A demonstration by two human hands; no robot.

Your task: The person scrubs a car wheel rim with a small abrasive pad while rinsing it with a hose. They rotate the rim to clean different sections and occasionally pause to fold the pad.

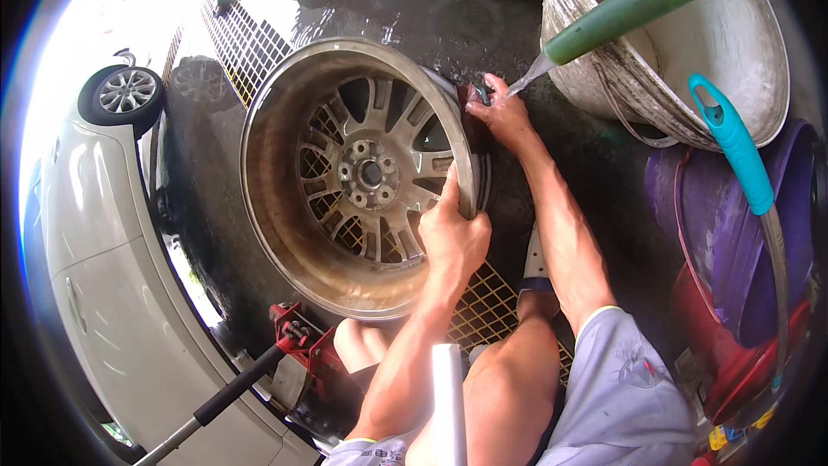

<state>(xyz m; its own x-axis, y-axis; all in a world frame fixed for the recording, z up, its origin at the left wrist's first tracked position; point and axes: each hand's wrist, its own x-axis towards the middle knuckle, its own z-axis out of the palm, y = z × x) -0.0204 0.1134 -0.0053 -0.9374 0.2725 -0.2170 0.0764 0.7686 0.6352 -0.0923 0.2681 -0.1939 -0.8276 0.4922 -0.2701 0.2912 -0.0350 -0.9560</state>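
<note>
A bare alloy wheel rim (285,207) stands on its edge on wet ground, its dirty inner barrel and spokes facing me. My left hand (450,229) grips the rim's near lip at the right side and holds it upright. My right hand (498,108) presses a dark red scouring pad (471,99) against the rim's outer edge near the top right. A green hose nozzle (634,4) comes in from the upper right and runs water onto that hand and pad.
A second rim (759,78) leans at the upper right. A teal-handled brush (735,142) rests in purple (724,233) and red (716,336) basins at right. A white car (95,250) stands at left, a red floor jack (297,341) beside it. Metal drain gratings (492,311) lie underfoot.
</note>
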